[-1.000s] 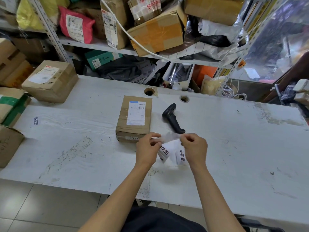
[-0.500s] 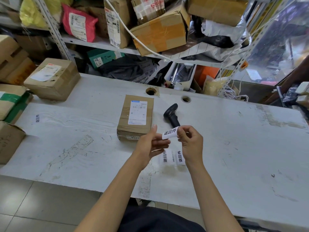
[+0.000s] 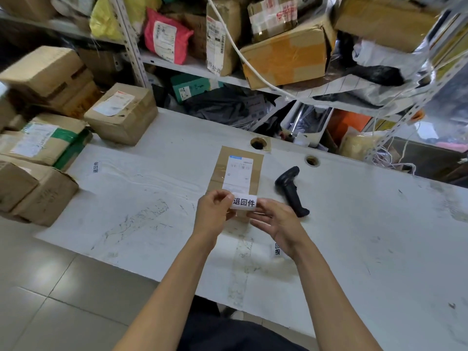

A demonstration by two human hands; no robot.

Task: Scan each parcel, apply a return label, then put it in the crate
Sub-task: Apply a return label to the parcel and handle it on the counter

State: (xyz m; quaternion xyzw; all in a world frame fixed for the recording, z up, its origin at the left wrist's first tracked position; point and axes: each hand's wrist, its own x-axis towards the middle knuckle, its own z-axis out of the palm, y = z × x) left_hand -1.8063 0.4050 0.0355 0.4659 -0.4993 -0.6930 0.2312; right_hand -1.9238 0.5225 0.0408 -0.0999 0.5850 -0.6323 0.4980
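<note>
White return label (image 3: 243, 202) pinched at both ends by left hand (image 3: 214, 208) and right hand (image 3: 274, 221); lay flat on cardboard parcel (image 3: 238, 171), clear of its barcode.

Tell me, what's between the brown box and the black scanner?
Nothing: in the head view only bare white table shows between the brown box and the scanner.

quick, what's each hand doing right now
Left hand: pinching the left end of the label.
Right hand: holding the label's right end, over the parcel.
</note>
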